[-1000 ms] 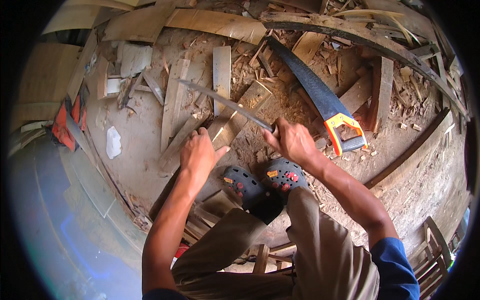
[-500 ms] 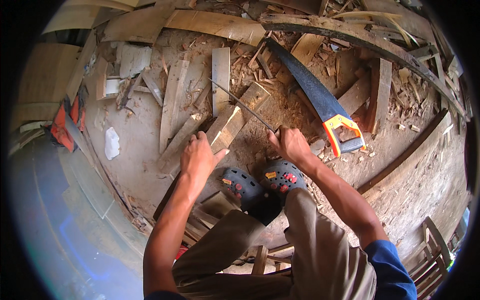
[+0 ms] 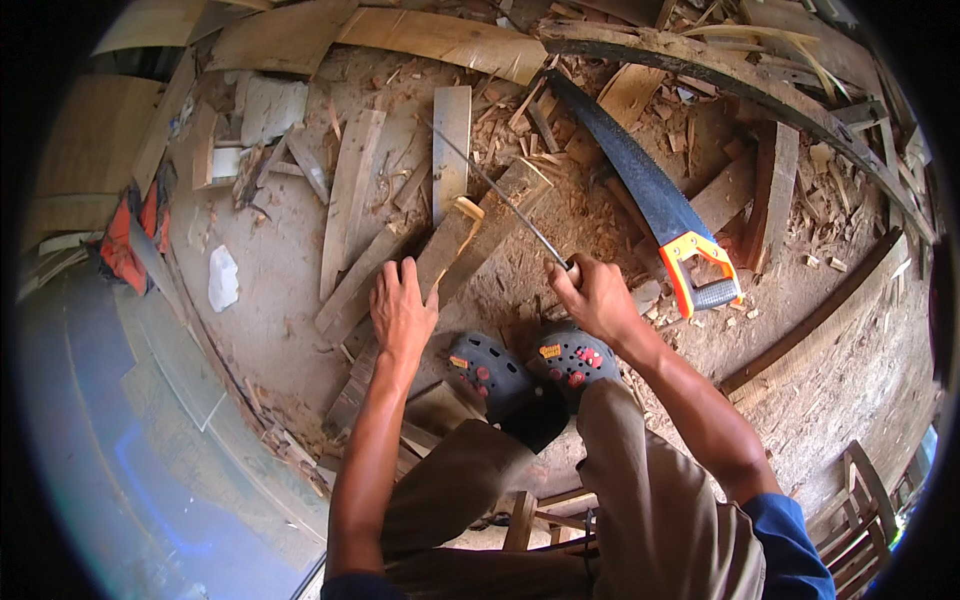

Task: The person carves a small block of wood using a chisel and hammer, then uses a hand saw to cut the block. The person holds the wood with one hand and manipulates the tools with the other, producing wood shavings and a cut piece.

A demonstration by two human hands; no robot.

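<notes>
My right hand (image 3: 603, 298) is closed round the handle of a long, thin metal blade (image 3: 497, 192), which shows nearly edge-on and slants up to the left. Below the blade, my left hand (image 3: 403, 312) grips the near end of a short piece of wood (image 3: 440, 248), fingers on its left side and thumb on its right. A pale, freshly cut edge runs along this piece. It leans by a thicker wooden block (image 3: 512, 205) on the ground. The blade passes over that block and appears apart from the held wood. The palm side of my left hand is hidden.
A handsaw (image 3: 640, 180) with an orange and grey handle lies to the right. Boards (image 3: 350, 200) and wood chips (image 3: 680, 140) litter the dirt floor. A long curved beam (image 3: 740, 75) crosses the far right. My dark clogs (image 3: 575, 362) are just below the work.
My left hand has shifted slightly right, and the held wood has turned, showing a narrower pale edge. My right hand and the blade have moved slightly right and down.
</notes>
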